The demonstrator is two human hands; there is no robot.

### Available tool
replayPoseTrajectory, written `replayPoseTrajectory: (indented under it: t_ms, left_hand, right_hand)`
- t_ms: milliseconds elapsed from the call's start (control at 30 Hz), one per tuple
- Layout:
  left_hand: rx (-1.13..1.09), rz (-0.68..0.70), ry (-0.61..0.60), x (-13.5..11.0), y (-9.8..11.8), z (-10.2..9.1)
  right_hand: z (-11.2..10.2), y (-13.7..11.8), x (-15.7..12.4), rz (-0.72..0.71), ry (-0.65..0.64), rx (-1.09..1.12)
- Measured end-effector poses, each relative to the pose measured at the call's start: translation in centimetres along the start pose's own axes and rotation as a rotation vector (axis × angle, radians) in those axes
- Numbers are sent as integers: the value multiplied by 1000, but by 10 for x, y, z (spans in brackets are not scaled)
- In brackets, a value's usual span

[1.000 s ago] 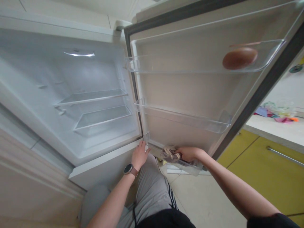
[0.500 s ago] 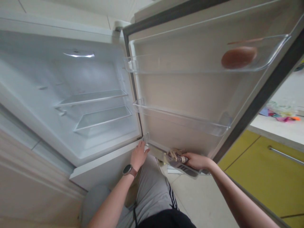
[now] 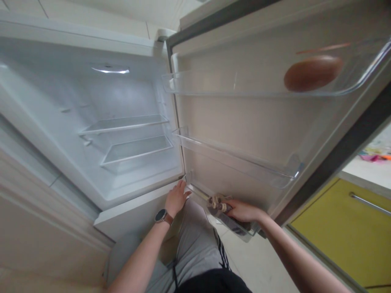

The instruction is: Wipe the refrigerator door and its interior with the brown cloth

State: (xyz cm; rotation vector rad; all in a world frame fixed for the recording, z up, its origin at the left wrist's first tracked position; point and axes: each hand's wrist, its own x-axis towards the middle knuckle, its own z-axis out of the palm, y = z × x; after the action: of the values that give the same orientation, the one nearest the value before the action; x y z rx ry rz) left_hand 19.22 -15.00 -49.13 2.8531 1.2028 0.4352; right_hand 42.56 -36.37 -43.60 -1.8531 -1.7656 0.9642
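A person's right hand grips a dark packet in the fridge's bottom door bin. The left hand rests open on the fridge edge. The packet looks soft and light, best held mid-body.

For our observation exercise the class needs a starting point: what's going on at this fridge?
A person stands at an open fridge. Their right hand grips a dark packet sitting in the lowest door shelf. Their left hand rests open on the bottom ledge of the fridge, beside the door hinge. A brown oval thing lies in the top door shelf.
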Motion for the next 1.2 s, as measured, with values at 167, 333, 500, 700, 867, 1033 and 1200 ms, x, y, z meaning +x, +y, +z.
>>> replayPoseTrajectory:
  t_ms: [167, 333, 500, 700, 867, 1033, 1200]
  left_hand:
    - [-26, 20, 37, 1, 5, 4]
    - [-42, 34, 97, -2, 11, 10]
    - [-14, 40, 106, -3, 14, 12]
    - [0, 33, 121, -1, 16, 15]
    - [-17, 32, 138, -1, 18, 17]
    - [-20, 32, 152, -2, 19, 17]
    - [-20, 29, 154, -3, 20, 17]
  right_hand:
    - [-7, 5, -8, 1, -12, 141]
    - [-5, 3, -7, 32, 97, -4]
    - [-6, 2, 10, 10, 94, -58]
    - [-8, -1, 48, 36, 54, -115]
    - [-9, -5, 90, 69, -28, -154]
    - [-8, -7, 133, 90, -70, -140]
    - [-8, -2, 164, 114, -109, -16]
